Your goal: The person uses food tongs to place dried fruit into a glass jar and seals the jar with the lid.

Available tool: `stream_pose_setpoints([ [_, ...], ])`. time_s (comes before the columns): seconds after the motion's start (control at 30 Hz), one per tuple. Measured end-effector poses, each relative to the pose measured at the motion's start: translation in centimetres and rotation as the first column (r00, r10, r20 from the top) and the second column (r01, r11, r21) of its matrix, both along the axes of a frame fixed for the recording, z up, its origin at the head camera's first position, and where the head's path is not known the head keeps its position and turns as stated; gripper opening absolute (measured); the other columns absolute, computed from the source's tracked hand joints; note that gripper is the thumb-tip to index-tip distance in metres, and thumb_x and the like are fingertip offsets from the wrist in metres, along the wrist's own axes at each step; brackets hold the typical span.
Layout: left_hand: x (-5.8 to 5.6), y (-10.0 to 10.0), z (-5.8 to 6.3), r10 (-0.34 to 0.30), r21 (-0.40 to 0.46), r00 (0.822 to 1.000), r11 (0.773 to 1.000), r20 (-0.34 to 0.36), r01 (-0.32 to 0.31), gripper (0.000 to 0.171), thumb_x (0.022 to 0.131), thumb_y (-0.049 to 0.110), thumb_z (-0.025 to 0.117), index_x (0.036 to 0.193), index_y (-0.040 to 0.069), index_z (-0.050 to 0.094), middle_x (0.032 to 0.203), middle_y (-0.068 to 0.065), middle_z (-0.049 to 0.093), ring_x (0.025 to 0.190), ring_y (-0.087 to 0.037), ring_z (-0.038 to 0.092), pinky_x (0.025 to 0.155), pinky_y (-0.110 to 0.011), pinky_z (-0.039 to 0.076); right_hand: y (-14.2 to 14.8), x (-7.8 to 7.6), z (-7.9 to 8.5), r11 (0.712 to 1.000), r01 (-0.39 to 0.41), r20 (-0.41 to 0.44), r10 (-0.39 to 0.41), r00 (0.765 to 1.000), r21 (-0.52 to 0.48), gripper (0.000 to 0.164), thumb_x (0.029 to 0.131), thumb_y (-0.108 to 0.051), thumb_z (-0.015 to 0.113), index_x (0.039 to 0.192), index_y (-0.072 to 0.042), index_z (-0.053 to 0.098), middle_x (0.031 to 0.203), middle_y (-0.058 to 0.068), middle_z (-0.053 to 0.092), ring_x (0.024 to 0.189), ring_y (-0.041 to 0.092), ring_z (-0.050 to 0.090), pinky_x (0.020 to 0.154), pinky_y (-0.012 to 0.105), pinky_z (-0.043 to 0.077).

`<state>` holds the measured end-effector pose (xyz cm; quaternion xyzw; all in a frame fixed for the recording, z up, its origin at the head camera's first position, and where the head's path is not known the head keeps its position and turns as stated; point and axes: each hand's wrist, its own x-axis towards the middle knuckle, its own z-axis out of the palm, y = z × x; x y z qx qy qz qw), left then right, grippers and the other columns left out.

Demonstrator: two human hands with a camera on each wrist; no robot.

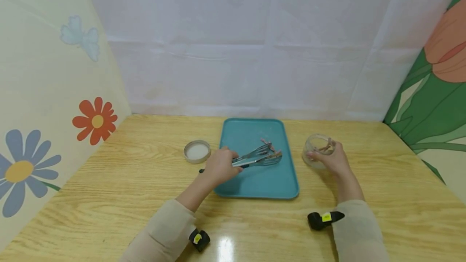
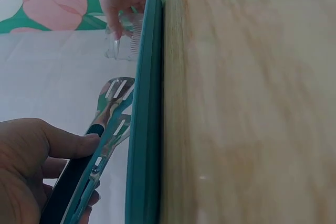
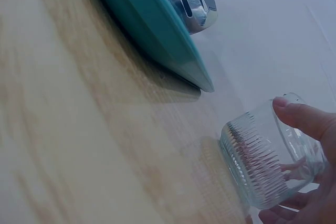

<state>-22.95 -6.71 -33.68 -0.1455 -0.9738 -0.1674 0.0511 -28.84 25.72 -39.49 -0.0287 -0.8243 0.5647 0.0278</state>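
My left hand (image 1: 220, 165) grips a pair of metal tongs (image 1: 256, 159) with slotted ends and black handles. The thumb presses one handle in the left wrist view, and the two slotted ends (image 2: 116, 88) stand apart. They reach over the teal tray (image 1: 255, 185), close to a few thin brownish-pink strips (image 1: 267, 144). To the right of the tray, my right hand (image 1: 336, 159) holds a clear glass jar (image 1: 314, 155) with no lid on it, thumb near the rim and fingers around the far side. Ribbed glass (image 3: 252, 156) circles the jar's lower part, and something reddish-brown shows through it.
A round lid (image 1: 197, 151) with a pale inside lies left of the tray on the wooden table (image 1: 127, 197). White cloth (image 1: 236, 72) hangs along the back edge. Flower-printed panels (image 1: 47, 104) stand on both sides.
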Motion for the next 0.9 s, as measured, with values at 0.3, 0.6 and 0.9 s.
stream_pose_setpoints([
  [0.3, 0.0, 0.3, -0.3, 0.022, -0.005, 1.0, 1.0, -0.013, -0.022, 0.029, 0.073, 0.025, 0.069, 0.096, 0.008, 0.067, 0.082, -0.003, 0.054, 0.072, -0.017, 0.05, 0.053, -0.028, 0.04, -0.7, 1.2, 1.8, 1.0, -0.007, 0.031, 0.006, 0.999, 0.007, 0.114, 0.064, -0.04, 0.073, 0.135, 0.002, -0.007, 0.127, 0.028, 0.023, 0.116, 0.038, 0.025, 0.093, 0.048, 0.021],
  [0.6, -0.1, 0.2, -0.5, 0.011, 0.013, 0.999, 1.0, -0.042, -0.011, 0.014, 0.074, 0.018, 0.067, 0.086, 0.011, 0.069, 0.078, -0.002, 0.056, 0.07, -0.016, 0.051, 0.051, -0.027, 0.039, -1.6, 2.4, 3.5, 1.0, -0.008, 0.048, 0.008, 0.999, -0.009, 0.104, 0.072, -0.027, 0.07, 0.134, 0.004, -0.007, 0.127, 0.027, 0.024, 0.114, 0.037, 0.028, 0.094, 0.046, 0.021],
  [0.9, -0.1, 0.1, -0.5, 0.023, 0.022, 0.999, 1.0, -0.032, -0.022, 0.007, 0.075, 0.017, 0.066, 0.078, 0.013, 0.069, 0.069, 0.001, 0.057, 0.057, -0.012, 0.048, 0.045, -0.025, 0.037, -1.3, 2.0, 2.6, 1.0, -0.007, 0.032, 0.007, 0.999, -0.011, 0.111, 0.068, -0.035, 0.072, 0.134, 0.004, -0.007, 0.125, 0.028, 0.025, 0.112, 0.037, 0.031, 0.093, 0.046, 0.022],
])
